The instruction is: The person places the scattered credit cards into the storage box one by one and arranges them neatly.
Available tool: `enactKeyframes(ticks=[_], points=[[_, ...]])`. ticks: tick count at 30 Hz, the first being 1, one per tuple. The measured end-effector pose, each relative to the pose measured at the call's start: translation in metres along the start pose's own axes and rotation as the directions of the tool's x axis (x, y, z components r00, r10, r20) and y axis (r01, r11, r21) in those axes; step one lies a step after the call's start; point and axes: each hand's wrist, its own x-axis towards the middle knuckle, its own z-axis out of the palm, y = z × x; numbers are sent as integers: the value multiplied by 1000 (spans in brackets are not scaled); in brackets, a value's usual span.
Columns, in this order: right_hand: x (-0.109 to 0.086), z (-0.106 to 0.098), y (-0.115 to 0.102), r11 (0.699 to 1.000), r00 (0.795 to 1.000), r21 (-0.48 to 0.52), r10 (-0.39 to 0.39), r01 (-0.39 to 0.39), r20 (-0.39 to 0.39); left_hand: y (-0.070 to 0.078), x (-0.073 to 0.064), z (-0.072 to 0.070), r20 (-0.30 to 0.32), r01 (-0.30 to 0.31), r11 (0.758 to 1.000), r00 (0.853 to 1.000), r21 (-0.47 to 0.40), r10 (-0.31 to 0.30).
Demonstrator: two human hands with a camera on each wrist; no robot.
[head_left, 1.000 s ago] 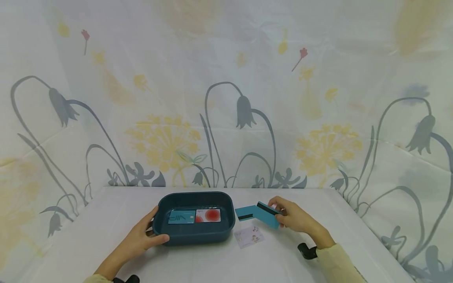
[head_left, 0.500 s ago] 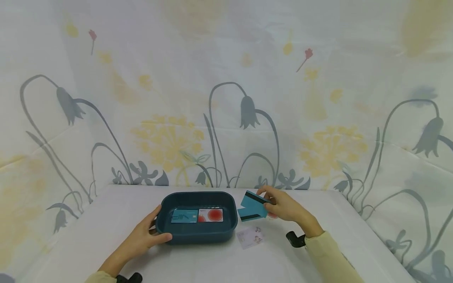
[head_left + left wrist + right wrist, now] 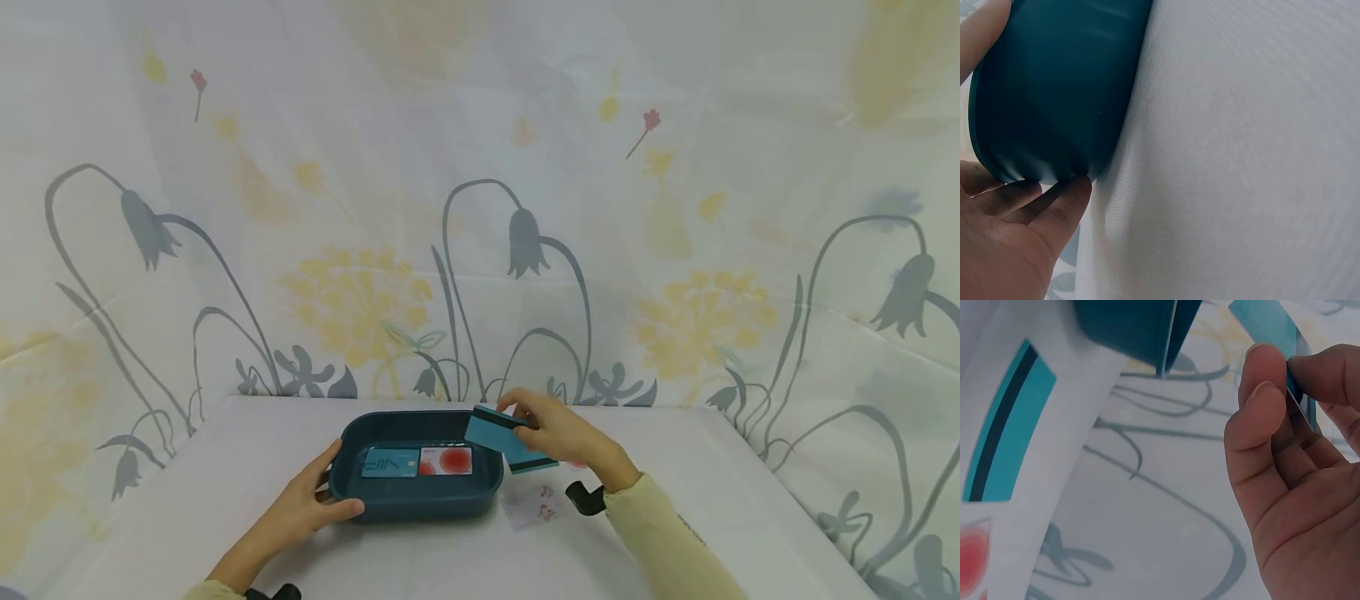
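A dark teal plastic basin (image 3: 416,507) stands on the white table. My left hand (image 3: 296,504) holds its left end, thumb at the front and fingers against the end wall. Inside lie a blue VIP card (image 3: 388,463) and a white card with red circles (image 3: 447,461), side by side. My right hand (image 3: 558,433) pinches a blue card with a black stripe (image 3: 489,429), tilted over the basin's right rim. In the right wrist view, thumb and fingertips grip this card (image 3: 1266,328). Another striped blue card (image 3: 1007,431) lies on the table beside the basin.
A pale card with small pictures (image 3: 531,506) lies in front of the right arm. A card with a red circle (image 3: 972,556) is mostly hidden behind the right wrist in the head view. A flower-patterned cloth (image 3: 480,208) hangs behind the table.
My right hand has moved left with the striped blue card, from above the table to the basin's right rim. The left hand stays on the basin.
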Motion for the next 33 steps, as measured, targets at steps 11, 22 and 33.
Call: enactKeyframes(ticks=[11,22,33], points=[[26,25,-20,999,993,8,-53,52,102,1,1,0,0,0,1000,1000,-1,0],[50,56,-27,997,986,46,-75,69,147,0,-1,0,-3,1,1000,1000,2,-1],[66,78,-31,999,977,6,-46,46,207,0,0,-1,6,-6,1000,1000,-20,6]])
